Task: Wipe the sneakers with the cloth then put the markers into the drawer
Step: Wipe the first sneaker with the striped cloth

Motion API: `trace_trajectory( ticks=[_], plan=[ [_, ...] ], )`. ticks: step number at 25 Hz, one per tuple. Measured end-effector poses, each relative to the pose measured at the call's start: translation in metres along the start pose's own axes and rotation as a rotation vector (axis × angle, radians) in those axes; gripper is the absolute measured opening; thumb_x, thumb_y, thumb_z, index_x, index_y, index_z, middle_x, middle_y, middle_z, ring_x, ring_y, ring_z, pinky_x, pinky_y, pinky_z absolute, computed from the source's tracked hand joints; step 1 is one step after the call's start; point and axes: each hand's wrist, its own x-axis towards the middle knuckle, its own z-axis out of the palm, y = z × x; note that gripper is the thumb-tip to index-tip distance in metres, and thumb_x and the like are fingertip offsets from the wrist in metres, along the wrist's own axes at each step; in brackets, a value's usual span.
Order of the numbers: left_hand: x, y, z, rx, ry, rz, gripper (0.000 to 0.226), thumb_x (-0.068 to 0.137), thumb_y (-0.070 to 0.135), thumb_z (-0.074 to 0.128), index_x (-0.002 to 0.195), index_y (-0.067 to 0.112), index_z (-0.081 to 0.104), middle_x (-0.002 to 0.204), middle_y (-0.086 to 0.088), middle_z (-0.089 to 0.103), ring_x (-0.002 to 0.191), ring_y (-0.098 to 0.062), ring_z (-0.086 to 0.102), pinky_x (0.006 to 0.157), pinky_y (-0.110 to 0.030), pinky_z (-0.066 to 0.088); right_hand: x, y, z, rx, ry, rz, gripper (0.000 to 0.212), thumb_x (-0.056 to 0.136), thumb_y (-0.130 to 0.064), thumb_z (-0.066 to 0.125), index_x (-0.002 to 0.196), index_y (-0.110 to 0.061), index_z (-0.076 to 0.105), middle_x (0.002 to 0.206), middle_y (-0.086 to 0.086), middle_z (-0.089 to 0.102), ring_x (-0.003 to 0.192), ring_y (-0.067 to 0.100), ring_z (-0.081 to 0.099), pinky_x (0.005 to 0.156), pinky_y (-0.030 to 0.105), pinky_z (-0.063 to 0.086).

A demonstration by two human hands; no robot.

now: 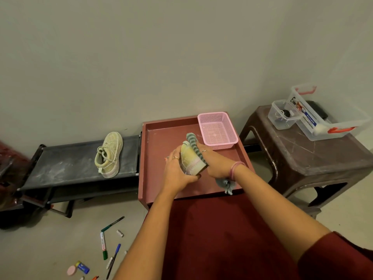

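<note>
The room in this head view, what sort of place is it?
Probably a plain room at home: a low black shoe rack against a bare wall, a brown plastic stool and pens and markers scattered on the floor.

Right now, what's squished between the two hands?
In the head view, a sneaker sits between the left hand and the right hand, over the red tray. A striped cloth lies against its right side.
</note>
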Motion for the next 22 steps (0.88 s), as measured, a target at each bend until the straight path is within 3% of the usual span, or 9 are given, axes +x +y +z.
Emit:
trace_trajectory(
  ticks=[2, 5, 7, 9, 11, 15, 17, 20, 22],
  plan=[
    [0.002, 0.002, -0.003, -0.033, 0.018, -0.016, 0.097, 0.047, 0.021, 0.088, 0.135, 0.020, 0.047, 0.131, 0.004, 0.050, 0.119, -0.012, 0.046, 0.109, -0.039, 0.036, -0.006, -0.014, 0.023, -0.321, 0.166, -0.029, 0.081, 0.086, -0.002, 0.050, 0.152, -0.011, 0.003, 0.159, 0.011, 0.003, 0.147, 0.027, 0.004, 0.119, 0.044, 0.010],
    [-0.002, 0.004, -0.005, -0.057, 0.038, -0.028, 0.066, 0.049, 0.019, 0.079, 0.106, 0.040, 0.054, 0.113, 0.004, 0.059, 0.105, -0.016, 0.059, 0.097, -0.042, 0.047, -0.015, -0.018, 0.050, -0.600, 0.410, -0.160, 0.055, 0.088, -0.022, 0.035, 0.142, -0.012, 0.041, 0.148, 0.012, 0.038, 0.136, 0.031, 0.038, 0.108, 0.051, 0.033],
    [-0.004, 0.008, -0.004, -0.117, 0.062, -0.059, 0.064, 0.052, 0.009, 0.081, 0.099, 0.040, 0.050, 0.103, 0.009, 0.060, 0.093, -0.004, 0.061, 0.086, -0.024, 0.051, -0.010, -0.011, 0.041, -0.511, 0.440, -0.183, 0.064, 0.084, -0.029, 0.022, 0.145, -0.017, 0.036, 0.152, 0.007, 0.032, 0.140, 0.026, 0.032, 0.112, 0.049, 0.029],
    [0.000, 0.008, -0.002, -0.164, 0.050, -0.106, 0.069, 0.052, 0.006, 0.085, 0.104, 0.030, 0.047, 0.100, 0.011, 0.055, 0.088, 0.003, 0.058, 0.075, -0.012, 0.047, -0.009, -0.008, 0.030, -0.401, 0.345, -0.124, 0.064, 0.089, -0.020, 0.033, 0.151, -0.023, 0.017, 0.159, 0.001, 0.013, 0.146, 0.020, 0.012, 0.119, 0.042, 0.012],
    [0.001, 0.003, 0.000, -0.154, 0.035, -0.095, 0.080, 0.046, 0.017, 0.088, 0.114, 0.027, 0.047, 0.109, 0.012, 0.052, 0.102, -0.007, 0.056, 0.084, -0.020, 0.046, -0.003, 0.003, 0.028, -0.192, 0.319, -0.111, 0.080, 0.083, 0.000, 0.049, 0.151, -0.022, 0.015, 0.158, 0.001, 0.013, 0.145, 0.019, 0.011, 0.119, 0.034, 0.010],
    [-0.003, -0.003, -0.001, -0.111, 0.016, -0.066, 0.100, 0.040, 0.024, 0.086, 0.131, 0.026, 0.045, 0.121, 0.009, 0.052, 0.114, -0.013, 0.050, 0.094, -0.026, 0.043, -0.007, 0.011, 0.023, 0.231, 0.271, -0.030, 0.084, 0.074, 0.014, 0.042, 0.150, -0.014, 0.018, 0.155, 0.006, 0.021, 0.145, 0.022, 0.018, 0.119, 0.031, 0.015],
    [-0.001, -0.003, -0.004, -0.146, 0.014, -0.065, 0.098, 0.043, 0.016, 0.088, 0.131, 0.025, 0.046, 0.122, 0.008, 0.052, 0.113, -0.009, 0.051, 0.094, -0.022, 0.041, -0.010, -0.001, 0.036, -0.011, 0.330, 0.003, 0.081, 0.078, 0.008, 0.046, 0.151, -0.012, 0.015, 0.157, 0.009, 0.015, 0.146, 0.026, 0.012, 0.119, 0.039, 0.015],
    [-0.001, 0.000, -0.006, -0.162, 0.027, -0.049, 0.081, 0.046, 0.014, 0.083, 0.115, 0.040, 0.049, 0.118, 0.010, 0.056, 0.111, -0.008, 0.055, 0.093, -0.018, 0.044, -0.019, -0.013, 0.076, -0.528, 0.516, -0.132, 0.060, 0.085, -0.009, 0.039, 0.144, -0.010, 0.035, 0.149, 0.016, 0.036, 0.138, 0.034, 0.033, 0.110, 0.053, 0.031],
    [-0.003, -0.002, -0.005, -0.171, 0.044, -0.064, 0.080, 0.046, 0.017, 0.083, 0.108, 0.050, 0.045, 0.118, 0.011, 0.058, 0.110, -0.007, 0.057, 0.095, -0.024, 0.048, -0.016, -0.008, 0.075, -0.590, 0.554, -0.169, 0.057, 0.086, -0.016, 0.035, 0.142, -0.015, 0.038, 0.146, 0.012, 0.042, 0.135, 0.030, 0.040, 0.109, 0.050, 0.035]
  ],
)
